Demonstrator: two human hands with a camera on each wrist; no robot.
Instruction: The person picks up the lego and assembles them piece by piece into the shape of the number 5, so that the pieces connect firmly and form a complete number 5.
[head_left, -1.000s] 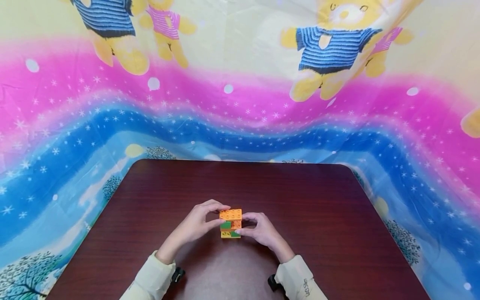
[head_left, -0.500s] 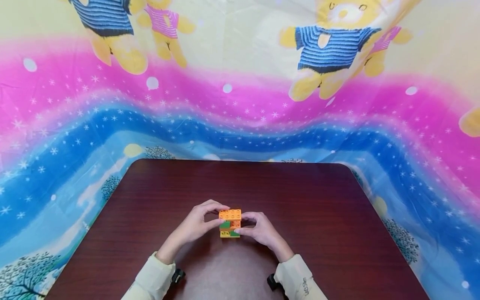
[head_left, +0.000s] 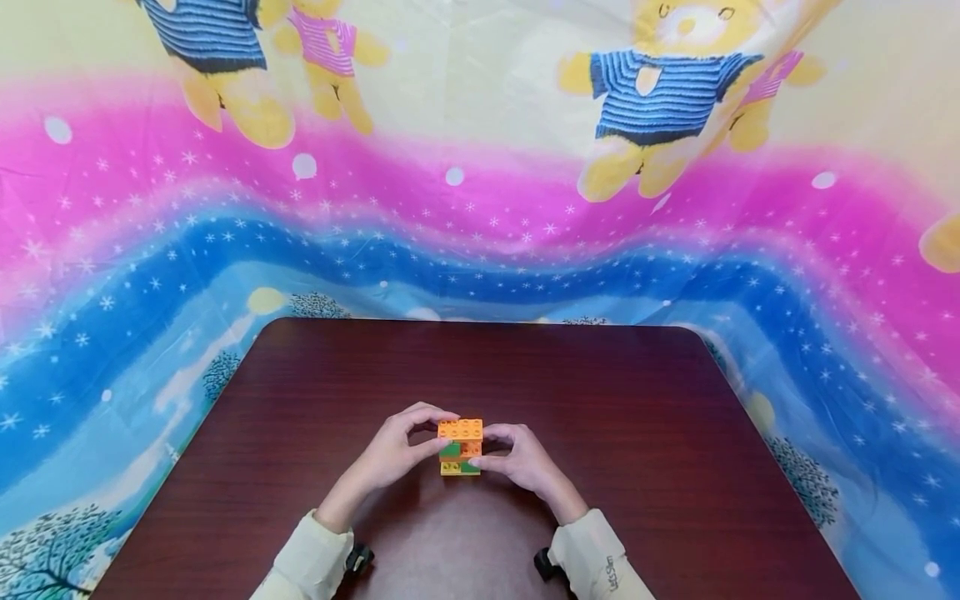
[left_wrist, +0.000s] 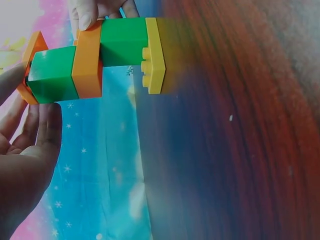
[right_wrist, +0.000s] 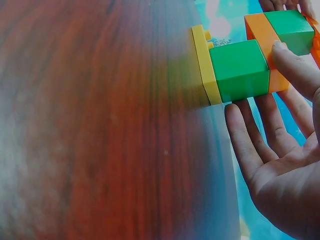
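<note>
A stack of toy building bricks (head_left: pixel 461 430) stands upright on the table between my two hands. From the bottom it has a thin yellow plate (left_wrist: pixel 157 56), a green brick (right_wrist: pixel 240 70), an orange brick (left_wrist: pixel 88 60), a second green brick (left_wrist: pixel 54 74) and a thin orange plate on top. My left hand (head_left: pixel 397 442) pinches the upper part, its thumb on the near side at the top plate and upper green brick. My right hand (head_left: pixel 522 457) grips the stack lower down from the right, thumb on the orange middle brick and fingers behind the lower green one.
The dark red-brown wooden table (head_left: pixel 600 392) reaches out on all sides of the stack. Behind it hangs a cloth (head_left: pixel 480 225) printed with bears, snowflakes and trees. A black strap (head_left: pixel 547 565) shows at the right cuff.
Both hands keep their hold on the stack, which stays in place. The left wrist and sleeve have shifted very slightly to the right.
</note>
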